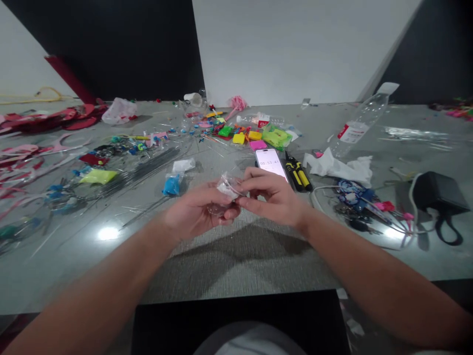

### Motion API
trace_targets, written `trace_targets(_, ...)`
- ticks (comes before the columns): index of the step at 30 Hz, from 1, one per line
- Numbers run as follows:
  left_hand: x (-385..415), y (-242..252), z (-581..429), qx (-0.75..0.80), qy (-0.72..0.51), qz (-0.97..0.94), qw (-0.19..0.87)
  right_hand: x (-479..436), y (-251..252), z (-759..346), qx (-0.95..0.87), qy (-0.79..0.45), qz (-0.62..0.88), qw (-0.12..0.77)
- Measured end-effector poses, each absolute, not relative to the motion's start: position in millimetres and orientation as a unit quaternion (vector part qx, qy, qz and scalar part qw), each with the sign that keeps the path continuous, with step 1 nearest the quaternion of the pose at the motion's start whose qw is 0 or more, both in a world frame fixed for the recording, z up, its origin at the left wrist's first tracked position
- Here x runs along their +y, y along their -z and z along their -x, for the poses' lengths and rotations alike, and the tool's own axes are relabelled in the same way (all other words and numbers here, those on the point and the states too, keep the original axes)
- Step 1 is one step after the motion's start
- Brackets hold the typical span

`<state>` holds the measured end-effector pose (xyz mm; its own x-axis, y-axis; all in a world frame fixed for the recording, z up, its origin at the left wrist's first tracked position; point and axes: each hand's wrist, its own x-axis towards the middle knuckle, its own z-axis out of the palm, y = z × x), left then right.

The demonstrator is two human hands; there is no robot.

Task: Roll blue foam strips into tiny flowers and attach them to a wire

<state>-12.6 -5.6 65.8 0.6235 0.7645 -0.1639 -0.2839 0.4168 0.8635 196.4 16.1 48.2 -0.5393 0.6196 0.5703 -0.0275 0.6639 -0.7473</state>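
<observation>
A small clear plastic packet with something white in it [226,188] is held up over the table's near half. My left hand [199,209] is closed round its left and lower side. From the right, my right hand [269,195] pinches the packet's edge between thumb and fingers. Just behind my right hand lies a phone [268,160] with a timer on its lit screen. Pliers with yellow and black handles [298,175] rest beside the phone. A blue packet [171,185] and a white packet [184,165] lie to the left of my hands.
Pink and red strips [33,153], thin wires [151,167] and a yellow-green packet [98,176] cover the left side. Colourful packets [239,138] lie at the back. On the right are a clear bottle [360,123], crumpled tissue [338,167], cables and a black adapter [439,195].
</observation>
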Motion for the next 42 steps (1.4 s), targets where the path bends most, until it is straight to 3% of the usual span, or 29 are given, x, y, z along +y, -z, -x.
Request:
trace_targets(7,5,-52,6,0.339,-0.391,-0.531,0.671,21,-33,-189,-0.705,-0.377,0.253,0.545)
trace_targets(18,21,-40,15,0.421,-0.393,-0.659,0.484,22,-29,-185,-0.607,-0.434,0.387,0.542)
trace_targets(35,24,-43,13,0.436,-0.448,-0.597,0.503,29,-21,-183,-0.574,-0.492,0.341,0.558)
trace_targets(42,22,-45,10,0.438,-0.475,-0.564,0.514,32,-24,-187,-0.613,-0.458,0.351,0.54)
